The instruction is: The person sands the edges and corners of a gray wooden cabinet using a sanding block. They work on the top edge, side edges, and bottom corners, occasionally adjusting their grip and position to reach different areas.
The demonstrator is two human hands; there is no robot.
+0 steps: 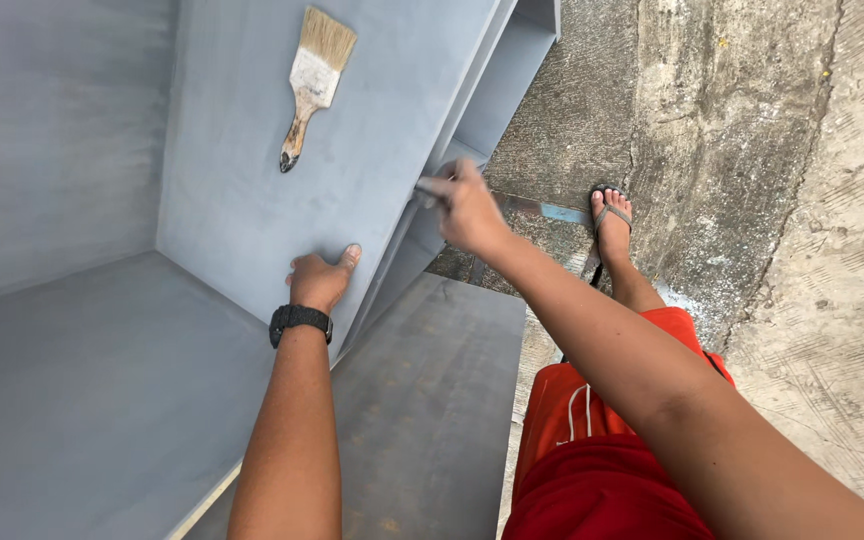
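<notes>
My left hand [320, 278], with a black watch on its wrist, rests closed against the grey-painted panel [252, 190], thumb out along the surface near the panel's edge. My right hand [467, 208] reaches past that edge and is shut on a thin grey tool [430, 190] whose end touches the panel's side; I cannot tell what kind of tool it is. A paintbrush [310, 82] with pale bristles and a worn wooden handle lies on the panel above both hands, touched by neither.
The grey cabinet has another painted face [82, 400] at lower left and open compartments [512, 70] at the top. A dark board [432, 400] lies below. Rough concrete floor [752, 150] spreads right. My foot in a sandal [610, 225] and red shorts [602, 450] show.
</notes>
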